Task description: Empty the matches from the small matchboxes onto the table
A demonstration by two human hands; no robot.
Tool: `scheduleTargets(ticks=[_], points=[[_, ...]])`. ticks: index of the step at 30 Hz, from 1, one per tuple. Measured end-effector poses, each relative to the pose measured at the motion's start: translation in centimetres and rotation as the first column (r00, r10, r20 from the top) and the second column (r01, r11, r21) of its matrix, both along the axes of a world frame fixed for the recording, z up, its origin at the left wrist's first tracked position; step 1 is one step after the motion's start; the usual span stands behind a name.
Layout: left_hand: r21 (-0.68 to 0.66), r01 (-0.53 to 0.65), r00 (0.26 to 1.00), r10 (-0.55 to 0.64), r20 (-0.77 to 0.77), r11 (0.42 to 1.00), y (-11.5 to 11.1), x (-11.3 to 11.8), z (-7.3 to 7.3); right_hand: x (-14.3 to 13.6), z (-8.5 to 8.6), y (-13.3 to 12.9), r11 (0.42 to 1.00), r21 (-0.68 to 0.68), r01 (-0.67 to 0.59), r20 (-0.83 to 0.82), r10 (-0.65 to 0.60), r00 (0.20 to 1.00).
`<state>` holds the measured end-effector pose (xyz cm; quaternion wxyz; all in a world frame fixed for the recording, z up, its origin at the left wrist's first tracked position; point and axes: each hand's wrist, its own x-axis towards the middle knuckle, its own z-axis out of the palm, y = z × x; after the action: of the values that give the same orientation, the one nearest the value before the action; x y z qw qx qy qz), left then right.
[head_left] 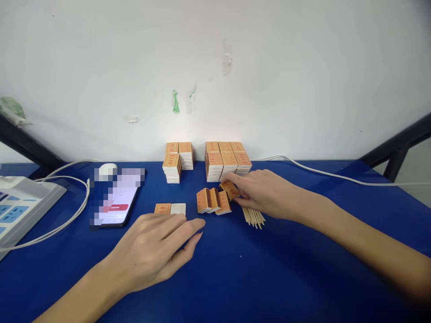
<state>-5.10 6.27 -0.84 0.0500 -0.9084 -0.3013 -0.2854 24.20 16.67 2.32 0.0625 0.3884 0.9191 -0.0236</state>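
My right hand (257,190) pinches an orange matchbox (230,190) between thumb and fingers, at the right end of a leaning row of orange matchboxes (204,200). Matchsticks (253,217) lie in a bundle beneath and beside that hand. My left hand (161,244) hovers over or rests on the blue table with its fingers apart, holding nothing visible. Just beyond its knuckles are an orange box (163,209) and a white piece (178,208), side by side and partly hidden. Farther back stand a smaller group of stacked matchboxes (172,163) and a larger one (228,159).
A phone (119,202) lies at the left of the blue table (269,278), with a white rounded object (107,169) behind it. A power strip (20,206) and white cables (76,211) sit farther left. Another cable (323,172) runs along the back right by the wall.
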Motion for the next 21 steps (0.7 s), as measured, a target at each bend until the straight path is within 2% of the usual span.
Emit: scheduleTargets(ticks=[8,11,13,16,18,19,20,21], points=[[0.036,0.016,1.000,-0.017,0.016,0.999,0.2,0.2,0.0,2.3,0.4,-1.0,1.000,0.010,0.020,-0.070,-0.020,0.997],[0.044,0.024,0.999,-0.026,0.032,0.999,0.2,0.1,-0.2,3.8,1.0,-2.4,0.999,-0.004,0.054,-0.195,-0.054,0.979],[0.032,0.019,0.998,-0.020,0.055,0.999,-0.1,0.1,-0.3,4.3,1.6,-3.8,0.995,-0.074,0.070,-0.342,-0.091,0.935],[-0.014,-0.032,0.989,0.034,0.146,0.999,-1.2,0.9,0.0,4.1,2.0,-6.2,0.973,-0.226,0.050,-0.548,-0.169,0.819],[-0.169,-0.060,0.952,0.108,0.288,0.984,-2.1,2.1,0.7,3.3,1.6,-7.7,0.952,-0.305,-0.014,-0.659,-0.200,0.725],[-0.344,-0.022,0.900,0.169,0.401,0.939,-2.5,2.8,1.1,2.9,1.2,-8.4,0.945,-0.321,-0.056,-0.709,-0.201,0.676],[-0.522,0.043,0.835,0.257,0.486,0.852,-2.8,3.6,1.5,2.4,0.7,-8.9,0.939,-0.327,-0.110,-0.749,-0.187,0.636],[-0.662,0.138,0.772,0.339,0.538,0.736,-2.9,4.4,1.8,2.0,0.1,-9.3,0.937,-0.319,-0.144,-0.784,-0.176,0.595]])
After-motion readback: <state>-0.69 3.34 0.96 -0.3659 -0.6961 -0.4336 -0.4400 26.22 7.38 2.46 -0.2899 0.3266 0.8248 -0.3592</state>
